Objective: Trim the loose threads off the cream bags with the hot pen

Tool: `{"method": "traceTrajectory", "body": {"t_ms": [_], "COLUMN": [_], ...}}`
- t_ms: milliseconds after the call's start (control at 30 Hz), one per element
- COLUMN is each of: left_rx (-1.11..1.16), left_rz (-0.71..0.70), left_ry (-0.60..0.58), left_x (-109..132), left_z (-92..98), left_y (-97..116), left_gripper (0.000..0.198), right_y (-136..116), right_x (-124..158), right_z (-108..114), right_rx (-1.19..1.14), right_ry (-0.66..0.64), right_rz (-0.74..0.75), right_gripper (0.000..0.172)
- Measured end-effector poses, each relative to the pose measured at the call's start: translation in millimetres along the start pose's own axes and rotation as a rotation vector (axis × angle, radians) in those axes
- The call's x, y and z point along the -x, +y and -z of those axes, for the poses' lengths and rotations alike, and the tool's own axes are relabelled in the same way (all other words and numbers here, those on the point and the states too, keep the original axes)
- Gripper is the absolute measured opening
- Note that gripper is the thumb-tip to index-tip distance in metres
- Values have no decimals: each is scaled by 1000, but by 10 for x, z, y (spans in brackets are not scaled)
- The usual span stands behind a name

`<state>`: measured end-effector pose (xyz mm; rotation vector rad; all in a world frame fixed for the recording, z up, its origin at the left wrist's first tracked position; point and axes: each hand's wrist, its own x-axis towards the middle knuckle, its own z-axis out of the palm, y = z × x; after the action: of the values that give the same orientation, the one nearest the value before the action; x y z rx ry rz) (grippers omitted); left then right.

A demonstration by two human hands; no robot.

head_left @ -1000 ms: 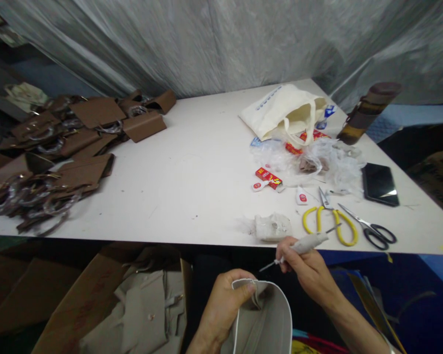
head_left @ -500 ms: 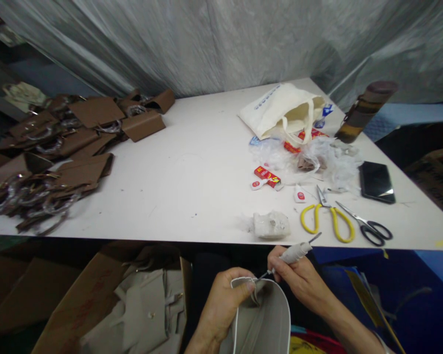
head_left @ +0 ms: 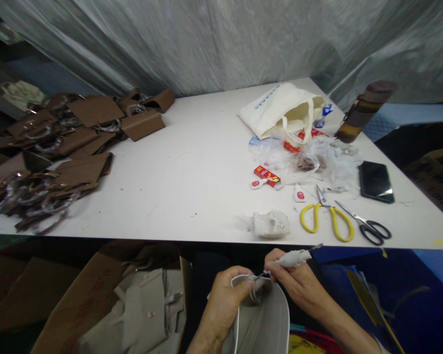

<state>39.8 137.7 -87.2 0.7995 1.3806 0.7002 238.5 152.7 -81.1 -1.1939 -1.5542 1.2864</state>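
Observation:
My left hand [head_left: 229, 300] pinches the upper rim of a light grey bag [head_left: 269, 319], thumb on the inside, below the table's front edge. The bag's mouth faces up towards me. In my right hand [head_left: 291, 280] is an awl [head_left: 294, 258] with a handle wrapped in white material; a thin metal end sticks out at the back. Its slim shaft points left and meets the bag's rim beside my left thumb. Whether the tip has gone through the rim I cannot tell. A whitish block [head_left: 271, 224] lies on the table just beyond my hands.
On the white table [head_left: 177, 196] lie yellow-handled scissors [head_left: 334, 222], black-handled scissors [head_left: 371, 229], a phone [head_left: 376, 182], a cloth bag [head_left: 266, 110] and a bottle [head_left: 367, 110]. Brown bags [head_left: 84, 172] pile up at left. A cardboard box [head_left: 74, 295] below holds grey bags [head_left: 145, 307].
My right hand has shifted slightly left, closer to the rim, and the awl's handle has tipped to a flatter angle. My left hand keeps its hold on the bag.

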Motion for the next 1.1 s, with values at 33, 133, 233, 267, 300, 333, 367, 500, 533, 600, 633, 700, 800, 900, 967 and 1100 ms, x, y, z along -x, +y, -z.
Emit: {"method": "traceTrajectory", "body": {"t_ms": [33,133,233,267,300,333,367,500,533,600,633,700,800,900,967,1100], "left_rx": [-9,-33,-56,-65,-75,-91,-112,-220,-237,-253,-253,-244,-229,-241,-254,-252], "left_rz": [0,-17,-44,-51,-56,-61,-67,-90,-98,-114,-119,-122,-139,-163,-174,-199], "left_ry": [1,-5,-22,-21,-20,-20,-22,-41,-46,-56,-65,-74,-88,-98,-95,-92], "left_x": [1,2,11,17,24,32,40,68,73,82,88,101,123,149,175,241], "left_z": [-7,-25,-45,-55,-68,-83,-101,-181,-198,-225,-235,-250,-263,-271,-278,-297], "left_y": [7,30,54,62,70,77,84,105,111,123,130,143,153,151,143,103], "left_gripper": [24,22,22,22,22,22,21,18,17,16,15,15,13,13,13,13], "right_y": [1,1,3,7,14,23,33,51,42,10,-10,-45,-73,-73,-55,16], "right_x": [1,-16,-57,-72,-86,-97,-104,-77,-54,13,56,159,333,493,576,694], "right_z": [-11,-42,-67,-72,-77,-79,-79,-39,-17,40,72,132,186,176,140,53], "right_rx": [-1,-24,-38,-34,-26,-19,-15,-54,-66,-72,-69,-78,-159,-208,-195,-181], "right_ry": [16,56,82,89,96,103,107,99,92,124,168,289,350,315,358,394], "right_rz": [0,-10,-24,-29,-35,-45,-61,-137,-134,-100,-79,-40,-41,-87,-54,17], "right_gripper": [35,36,38,38,39,40,40,43,43,42,42,40,38,40,34,24]}}
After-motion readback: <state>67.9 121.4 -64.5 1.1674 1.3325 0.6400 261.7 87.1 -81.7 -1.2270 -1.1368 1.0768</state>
